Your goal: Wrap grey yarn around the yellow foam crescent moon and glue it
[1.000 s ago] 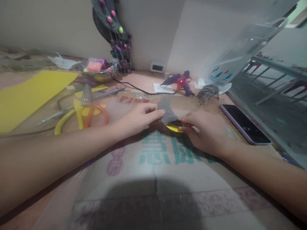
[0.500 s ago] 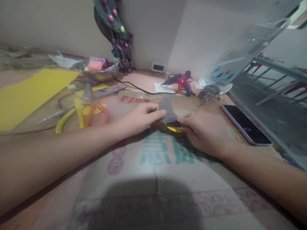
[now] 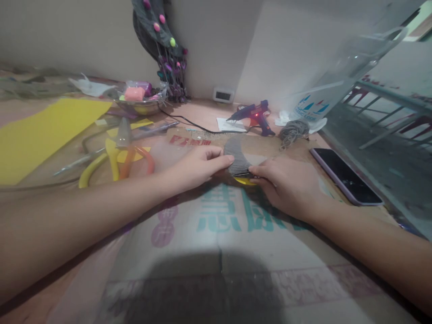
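Note:
A grey crescent-like piece (image 3: 238, 155), its surface lined like wound yarn, lies over the cardboard between my hands. Yellow shows along its lower edge, with a dark strip just above. My left hand (image 3: 205, 165) pinches its left side, thumb on top and the other fingers curled. With thumb and forefinger, my right hand (image 3: 286, 184) grips the lower right corner by the dark strip. What lies beneath the piece is hidden. A loose bundle of grey yarn (image 3: 294, 132) sits beyond my right hand.
Printed cardboard (image 3: 189, 265) covers the table. Behind are a glue gun (image 3: 254, 116) with a red light and a bowl (image 3: 138, 107) of bright items. Pliers (image 3: 116, 157) and yellow sheet (image 3: 50, 135) lie left; a phone (image 3: 347, 175) and clear bag (image 3: 320, 96) are right.
Almost nothing differs. Both hands keep their grip on the grey piece, and the whole view has shifted very slightly.

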A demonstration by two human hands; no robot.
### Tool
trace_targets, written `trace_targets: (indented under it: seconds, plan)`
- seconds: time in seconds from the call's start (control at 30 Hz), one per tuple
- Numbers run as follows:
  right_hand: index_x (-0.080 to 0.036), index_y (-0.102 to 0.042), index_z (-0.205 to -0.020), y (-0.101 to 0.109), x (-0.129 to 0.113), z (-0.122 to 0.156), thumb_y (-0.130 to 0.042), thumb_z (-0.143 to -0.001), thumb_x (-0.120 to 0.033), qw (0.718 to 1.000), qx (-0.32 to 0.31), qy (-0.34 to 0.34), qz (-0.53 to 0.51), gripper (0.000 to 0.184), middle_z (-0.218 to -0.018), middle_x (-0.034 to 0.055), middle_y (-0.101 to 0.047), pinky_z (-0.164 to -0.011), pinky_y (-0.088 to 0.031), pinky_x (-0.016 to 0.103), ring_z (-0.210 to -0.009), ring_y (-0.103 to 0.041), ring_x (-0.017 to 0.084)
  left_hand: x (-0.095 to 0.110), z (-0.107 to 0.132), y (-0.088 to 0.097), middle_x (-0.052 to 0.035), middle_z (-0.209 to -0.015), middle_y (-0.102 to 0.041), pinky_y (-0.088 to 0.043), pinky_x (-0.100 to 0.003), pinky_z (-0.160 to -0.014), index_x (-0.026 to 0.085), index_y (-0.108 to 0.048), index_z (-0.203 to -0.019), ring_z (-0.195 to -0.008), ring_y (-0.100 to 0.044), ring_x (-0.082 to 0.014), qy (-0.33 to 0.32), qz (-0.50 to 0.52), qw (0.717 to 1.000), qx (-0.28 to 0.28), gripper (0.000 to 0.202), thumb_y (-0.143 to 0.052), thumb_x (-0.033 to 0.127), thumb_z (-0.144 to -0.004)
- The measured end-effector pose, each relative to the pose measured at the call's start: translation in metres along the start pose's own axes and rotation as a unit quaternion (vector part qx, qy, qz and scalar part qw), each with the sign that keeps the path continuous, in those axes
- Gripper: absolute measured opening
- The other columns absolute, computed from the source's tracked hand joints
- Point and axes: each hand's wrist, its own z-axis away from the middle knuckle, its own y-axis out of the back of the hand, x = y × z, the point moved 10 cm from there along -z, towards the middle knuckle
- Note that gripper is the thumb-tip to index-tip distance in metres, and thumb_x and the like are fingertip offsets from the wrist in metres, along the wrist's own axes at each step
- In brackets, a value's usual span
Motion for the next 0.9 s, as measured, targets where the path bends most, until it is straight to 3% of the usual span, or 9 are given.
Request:
trace_targets:
  seconds: [0.5, 0.9]
  plan:
    - [-0.017, -0.064, -0.095, 0.003, 0.012, 0.007, -0.052, -0.09, -0.021, 0.996, 0.034, -0.04, -0.075, 0.013, -0.077, 0.0044, -0.07, -0.063, -0.043, 0.028, -0.069, -0.062, 0.017, 0.0, 0.001, 0.0, 0.0028, -0.062, -0.048, -0.029, -0.023, -0.049, 0.017, -0.052, -0.068, -0.053, -0.042, -0.0082, 0.001, -0.006, 1.0, 0.0, 0.032, -0.052, 0.044, -0.086]
    - [-0.017, -0.065, -0.094, 0.0, 0.003, 0.002, -0.05, -0.091, -0.018, 1.0, 0.0, -0.01, -0.03, 0.016, -0.075, 0.0037, -0.069, -0.059, -0.037, 0.028, -0.066, -0.059, 0.016, 0.0, 0.0, 0.002, 0.0031, -0.062, -0.047, -0.029, -0.023, -0.051, 0.017, -0.05, -0.066, -0.054, -0.042, -0.0086, -0.009, -0.012, 1.0, 0.004, 0.033, -0.053, 0.044, -0.085]
